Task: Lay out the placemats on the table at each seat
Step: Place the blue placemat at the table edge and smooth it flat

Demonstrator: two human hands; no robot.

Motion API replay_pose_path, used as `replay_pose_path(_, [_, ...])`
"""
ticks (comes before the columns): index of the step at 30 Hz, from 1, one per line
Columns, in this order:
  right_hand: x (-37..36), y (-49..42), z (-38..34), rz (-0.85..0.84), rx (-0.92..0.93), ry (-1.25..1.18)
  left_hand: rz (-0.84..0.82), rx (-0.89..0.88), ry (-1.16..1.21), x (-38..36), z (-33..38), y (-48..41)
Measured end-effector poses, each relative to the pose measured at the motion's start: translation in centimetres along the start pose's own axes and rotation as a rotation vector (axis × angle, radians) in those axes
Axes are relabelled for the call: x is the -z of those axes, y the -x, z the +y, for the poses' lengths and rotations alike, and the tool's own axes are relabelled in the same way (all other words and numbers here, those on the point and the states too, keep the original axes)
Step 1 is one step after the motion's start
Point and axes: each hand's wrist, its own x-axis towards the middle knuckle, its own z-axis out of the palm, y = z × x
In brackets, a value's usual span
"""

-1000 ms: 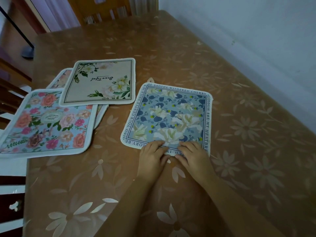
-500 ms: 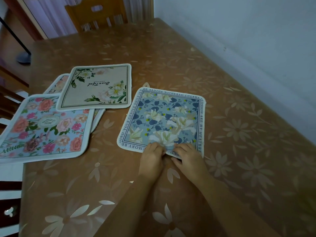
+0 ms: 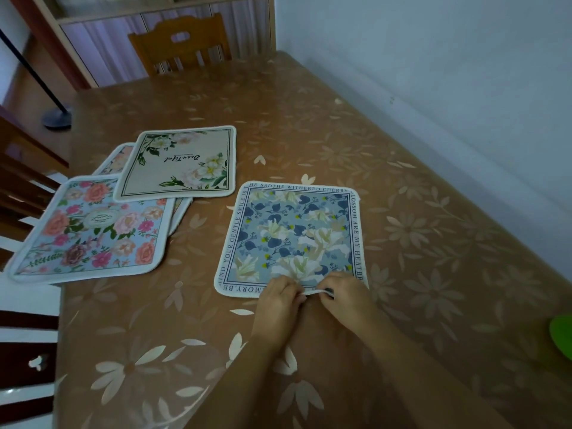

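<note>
**Both grips pinched the blue mat's near hem, raised slightly off the surface.**

The left grip (image 3: 277, 300) and right grip (image 3: 346, 297) sat close together, each closed on the near edge of the blue mat (image 3: 294, 236). The rest of the mat lay flat on the surface (image 3: 402, 243) before the person. Held so near the middle, its corners would likely droop or fold under if lifted, and a pull could leave it crooked. The cream mat (image 3: 181, 164), near its far left corner, might get nudged. The rose mat (image 3: 89, 230) overhung the surface's left edge and could slide off. The fingertips were hidden under the hem. Another mat (image 3: 119, 156) showed only a corner, and a green thing (image 3: 561, 335) was cut off at right.
</note>
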Motion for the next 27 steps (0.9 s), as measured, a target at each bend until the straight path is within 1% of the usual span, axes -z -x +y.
replay_pose_path(6, [1.6,4.6,0.7,-0.021,0.032,0.010,0.036,0.053,0.089,-1.0,3.8,3.5])
replay_pose_path(12, [3.5,8.9,2.1,-0.074,0.051,0.020,0.011,0.107,0.139,-2.0,7.4,6.7])
replay_pose_path(21, [6.4,14.7,4.4,-0.151,0.104,0.040,0.005,0.154,0.102,-2.3,13.3,11.4])
replay_pose_path(27, [8.3,17.5,6.0,-0.199,0.149,0.010,0.018,0.227,0.071,-2.0,15.2,14.6])
